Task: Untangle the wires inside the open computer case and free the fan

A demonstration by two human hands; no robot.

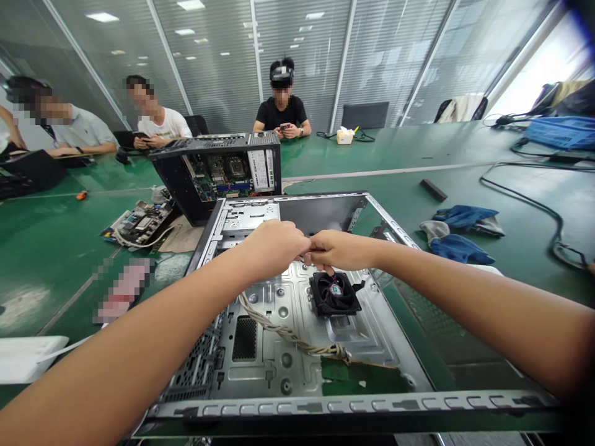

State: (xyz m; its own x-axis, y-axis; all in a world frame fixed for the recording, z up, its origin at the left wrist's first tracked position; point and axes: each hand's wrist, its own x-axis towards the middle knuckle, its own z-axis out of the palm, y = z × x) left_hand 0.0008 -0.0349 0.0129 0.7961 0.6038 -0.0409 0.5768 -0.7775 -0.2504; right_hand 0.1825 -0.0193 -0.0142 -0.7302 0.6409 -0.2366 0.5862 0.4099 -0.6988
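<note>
My left hand (pixel 277 244) and my right hand (pixel 331 249) meet over an open computer case (pixel 260 371) lying on its side. Both are closed, fingertips touching. From a black CPU cooler fan (pixel 334 292) on the case floor, a thin dark cable (pixel 333 279) rises to my right fingers, which pinch it. What the left fingers grip is hidden behind the knuckles. A twisted bundle of beige wires (pixel 283 333) crosses the metal floor of the case.
Behind stands another computer tower (pixel 174 179) with its motherboard exposed. A loose circuit board (pixel 144 220) lies left of it. Blue-grey gloves (pixel 465 244), a dark bar (pixel 433 189) and black cables are on the right. Several people sit across the green table (pixel 385 170).
</note>
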